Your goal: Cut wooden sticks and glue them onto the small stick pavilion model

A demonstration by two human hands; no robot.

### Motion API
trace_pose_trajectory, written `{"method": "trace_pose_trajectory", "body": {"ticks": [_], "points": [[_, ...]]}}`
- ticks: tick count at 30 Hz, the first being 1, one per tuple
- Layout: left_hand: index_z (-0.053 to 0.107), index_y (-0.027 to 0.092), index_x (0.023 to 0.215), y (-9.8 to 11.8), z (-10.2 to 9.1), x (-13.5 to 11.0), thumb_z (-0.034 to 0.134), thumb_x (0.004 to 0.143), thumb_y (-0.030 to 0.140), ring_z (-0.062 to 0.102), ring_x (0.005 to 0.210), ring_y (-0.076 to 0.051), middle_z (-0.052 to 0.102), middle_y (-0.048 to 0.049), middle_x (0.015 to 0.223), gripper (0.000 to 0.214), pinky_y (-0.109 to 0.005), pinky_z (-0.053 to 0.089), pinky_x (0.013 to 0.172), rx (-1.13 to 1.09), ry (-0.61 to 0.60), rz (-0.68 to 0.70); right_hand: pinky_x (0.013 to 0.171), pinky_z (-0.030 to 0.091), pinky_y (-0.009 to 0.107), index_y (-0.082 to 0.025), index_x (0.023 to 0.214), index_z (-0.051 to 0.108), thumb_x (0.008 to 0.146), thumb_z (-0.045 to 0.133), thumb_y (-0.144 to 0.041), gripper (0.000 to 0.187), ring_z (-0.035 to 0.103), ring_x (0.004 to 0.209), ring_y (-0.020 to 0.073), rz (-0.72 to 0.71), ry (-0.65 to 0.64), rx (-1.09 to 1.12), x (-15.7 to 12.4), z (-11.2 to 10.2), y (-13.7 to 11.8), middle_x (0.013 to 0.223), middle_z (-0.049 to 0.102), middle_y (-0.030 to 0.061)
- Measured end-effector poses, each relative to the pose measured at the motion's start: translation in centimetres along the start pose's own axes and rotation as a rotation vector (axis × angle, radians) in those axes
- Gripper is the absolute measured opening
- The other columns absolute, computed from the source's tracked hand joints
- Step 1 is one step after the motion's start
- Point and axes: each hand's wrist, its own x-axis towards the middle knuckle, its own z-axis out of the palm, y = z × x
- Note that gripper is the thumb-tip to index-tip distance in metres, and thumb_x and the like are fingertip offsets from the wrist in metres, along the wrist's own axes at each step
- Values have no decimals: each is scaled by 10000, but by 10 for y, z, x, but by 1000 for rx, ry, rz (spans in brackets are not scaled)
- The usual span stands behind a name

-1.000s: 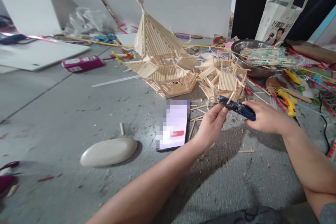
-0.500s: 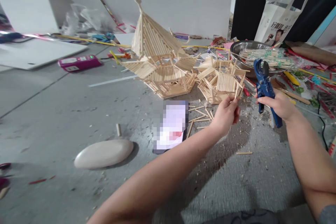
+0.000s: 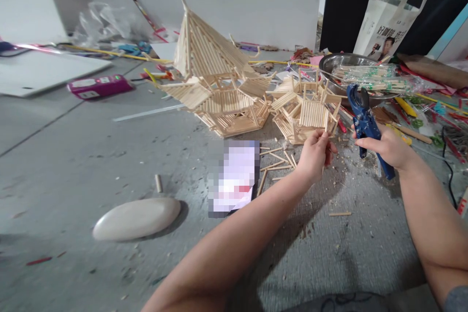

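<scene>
My left hand (image 3: pixel 315 155) pinches a short wooden stick (image 3: pixel 326 123), held upright just in front of the smaller stick model (image 3: pixel 314 113). Blue cutters (image 3: pixel 366 129) are in my right hand (image 3: pixel 393 146), with their jaws pointing up and apart and nothing between them. To the left of the smaller model stands a taller stick pavilion (image 3: pixel 215 92) with a pointed roof. Several cut sticks (image 3: pixel 276 162) lie on the floor by my left wrist, beside a phone (image 3: pixel 237 175) with a lit, blurred screen.
A metal bowl (image 3: pixel 334 62) holds bagged sticks, with a white tote bag (image 3: pixel 383 22) behind it. At left are a purple box-shaped object (image 3: pixel 100 87) and a smooth pale oval object (image 3: pixel 137 219). Scraps and a black cable (image 3: pixel 446 165) litter the right side.
My left hand has shifted slightly left with the stick, and the cutters' jaws have tipped slightly left. The whole view has shifted a little, moving the floor objects left.
</scene>
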Motion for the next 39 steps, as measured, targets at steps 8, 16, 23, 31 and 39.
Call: {"method": "trace_pose_trajectory", "body": {"ticks": [8, 16, 23, 31, 39], "points": [[398, 192, 935, -3, 1, -2, 345, 886, 242, 374, 270, -48, 472, 89, 483, 88, -164, 212, 287, -24, -13, 6, 737, 410, 316, -228, 840, 538, 698, 572, -344, 186, 533, 778, 173, -12, -11, -27, -3, -1, -4, 817, 578, 0], [419, 192, 936, -6, 1, -1, 380, 875, 245, 354, 271, -38, 453, 93, 482, 90, -159, 196, 290, -34, 5, 26, 735, 403, 329, -217, 830, 544, 696, 569, -338, 183, 530, 774, 175, -8, -17, -45, -3, 0, -5, 800, 577, -1], [440, 187, 947, -8, 0, 1, 410, 867, 273, 339, 272, -31, 437, 96, 481, 122, -157, 198, 296, -31, 9, 41, 732, 418, 328, -215, 843, 542, 701, 567, -359, 204, 540, 787, 179, -20, -28, -64, -2, 0, -1, 828, 587, 8], [463, 183, 933, -3, -11, -12, 443, 840, 294, 303, 287, -23, 432, 94, 477, 147, -155, 180, 304, 46, -6, 72, 686, 432, 337, -261, 924, 540, 714, 544, -338, 224, 572, 756, 200, -70, -99, -451, -13, -16, -12, 859, 622, 20], [491, 204, 887, 19, -25, -45, 448, 828, 321, 305, 330, -29, 447, 78, 494, 137, -189, 192, 327, 204, -7, 269, 651, 443, 359, -269, 1004, 554, 700, 532, -301, 307, 588, 798, 231, -138, -115, -715, -17, -15, -4, 943, 631, 49]]}}
